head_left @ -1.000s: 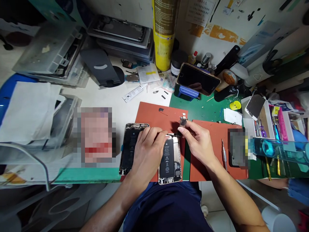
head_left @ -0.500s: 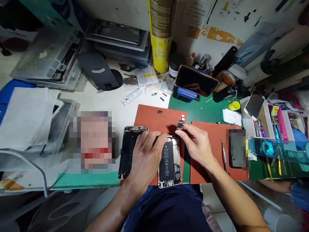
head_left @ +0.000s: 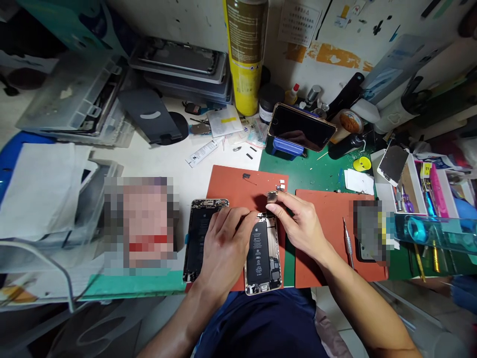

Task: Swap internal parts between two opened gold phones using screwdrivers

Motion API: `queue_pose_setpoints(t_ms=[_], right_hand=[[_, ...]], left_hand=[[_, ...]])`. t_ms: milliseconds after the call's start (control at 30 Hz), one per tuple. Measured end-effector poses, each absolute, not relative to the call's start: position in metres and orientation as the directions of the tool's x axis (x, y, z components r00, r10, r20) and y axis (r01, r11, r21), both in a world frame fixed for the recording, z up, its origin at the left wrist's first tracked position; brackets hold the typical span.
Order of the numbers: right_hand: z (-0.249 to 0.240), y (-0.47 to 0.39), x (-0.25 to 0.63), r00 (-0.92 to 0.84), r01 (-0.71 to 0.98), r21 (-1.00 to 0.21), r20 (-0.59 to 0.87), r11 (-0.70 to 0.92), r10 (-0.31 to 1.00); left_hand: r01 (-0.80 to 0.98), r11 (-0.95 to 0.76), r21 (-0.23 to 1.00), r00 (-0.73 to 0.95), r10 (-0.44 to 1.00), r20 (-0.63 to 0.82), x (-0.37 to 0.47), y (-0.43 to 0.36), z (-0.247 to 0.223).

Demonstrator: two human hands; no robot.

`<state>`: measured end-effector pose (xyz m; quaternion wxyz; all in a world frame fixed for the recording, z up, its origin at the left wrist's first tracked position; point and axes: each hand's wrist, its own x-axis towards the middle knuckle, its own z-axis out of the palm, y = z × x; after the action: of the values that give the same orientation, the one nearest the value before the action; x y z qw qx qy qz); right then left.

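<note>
An opened phone (head_left: 276, 243) with a black battery (head_left: 258, 253) lies upright before me on the orange mat. Curled over its upper left edge, my left hand (head_left: 227, 238) grips it; the fingertips are partly hidden. Just above the phone's top end, my right hand (head_left: 301, 221) pinches a small shiny circuit board (head_left: 272, 197) between thumb and index finger. A second opened phone (head_left: 197, 233), dark inside, lies to the left, partly under my left hand. Small white-silver parts (head_left: 281, 185) and a black part with a thin wire (head_left: 246, 176) lie on the mat beyond.
A second orange mat (head_left: 316, 273) on the right carries a screwdriver (head_left: 348, 242) and a blurred-out phone. Behind stand a propped phone (head_left: 302, 126), a yellow spray can (head_left: 246, 84) and a grey stand (head_left: 149, 114). Plastic boxes fill the left; a tool tray is at the right.
My right hand has moved slightly left with the circuit board, which is now over the phone's top end. My left hand stays on the phone. The whole view has shifted slightly.
</note>
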<state>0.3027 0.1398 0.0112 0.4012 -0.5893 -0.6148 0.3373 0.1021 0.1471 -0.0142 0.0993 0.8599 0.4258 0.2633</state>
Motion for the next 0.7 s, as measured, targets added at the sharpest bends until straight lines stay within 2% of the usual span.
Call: queue_pose_setpoints(t_ms=[333, 700], right_hand=[[0.0097, 0.1387, 0.3033, 0.035, 0.447, -0.892, 0.091, 0.066, 0.995], [0.0053, 0.1379, 0.3043, 0.021, 0.445, -0.888, 0.136, 0.112, 0.991]], left_hand=[[0.662, -0.605, 0.442, 0.506, 0.796, 0.331, 0.1016, 0.1487, -0.01], [0.657, -0.622, 0.427, 0.494, 0.782, 0.379, 0.101, 0.1492, -0.0146]])
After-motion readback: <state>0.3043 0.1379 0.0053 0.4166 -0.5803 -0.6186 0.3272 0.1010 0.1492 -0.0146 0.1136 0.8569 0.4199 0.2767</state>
